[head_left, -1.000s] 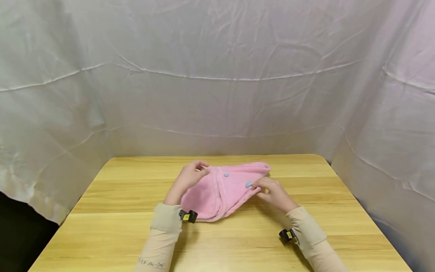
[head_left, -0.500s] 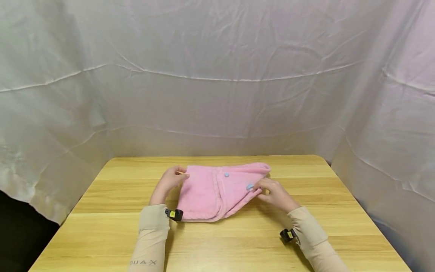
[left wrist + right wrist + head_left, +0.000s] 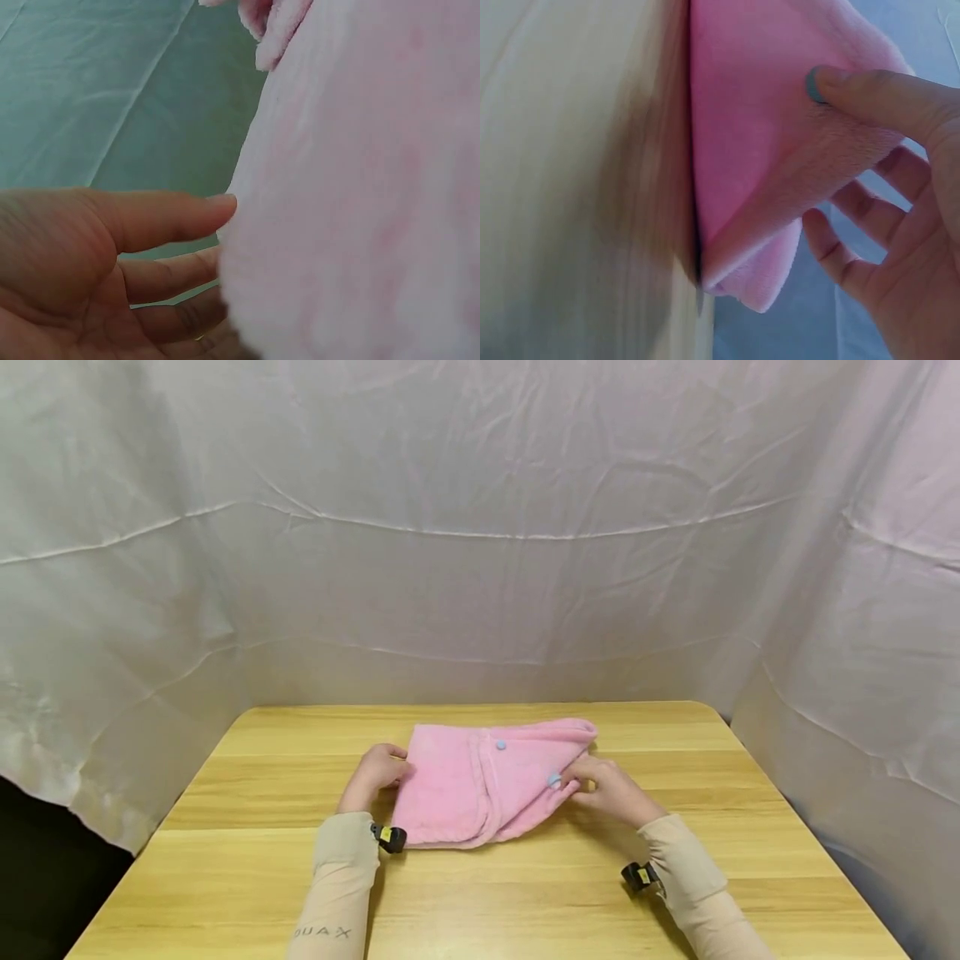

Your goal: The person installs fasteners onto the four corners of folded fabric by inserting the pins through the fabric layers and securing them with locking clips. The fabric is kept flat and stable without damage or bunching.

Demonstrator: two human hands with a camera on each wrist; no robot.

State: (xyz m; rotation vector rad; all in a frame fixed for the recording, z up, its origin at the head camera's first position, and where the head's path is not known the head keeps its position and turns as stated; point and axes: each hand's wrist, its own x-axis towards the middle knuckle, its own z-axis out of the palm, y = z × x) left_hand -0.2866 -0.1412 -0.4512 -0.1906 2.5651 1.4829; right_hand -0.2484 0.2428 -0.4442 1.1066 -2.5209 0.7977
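Note:
A pink plush towel (image 3: 442,781) with two blue buttons lies folded on the table, squared off at its left and tapering at its right. My left hand (image 3: 381,768) is at the towel's left edge; in the left wrist view its thumb (image 3: 176,217) touches the edge, and the fairly straight fingers run partly out of sight behind the cloth. My right hand (image 3: 609,789) pinches the right part beside the lower blue button (image 3: 554,780). In the right wrist view its thumb (image 3: 885,97) presses by the button (image 3: 814,86), with the other fingers under the raised cloth.
The wooden table (image 3: 480,902) extends around the towel on all sides. Wrinkled pale curtains (image 3: 480,593) hang behind and at both sides. A small black camera sits at each wrist, the left camera (image 3: 390,837) close to the towel's near left corner.
My left hand has moved left from over the towel to its left edge, and the towel's left part now shows. My right hand keeps its pinch, its button tilting slightly lower.

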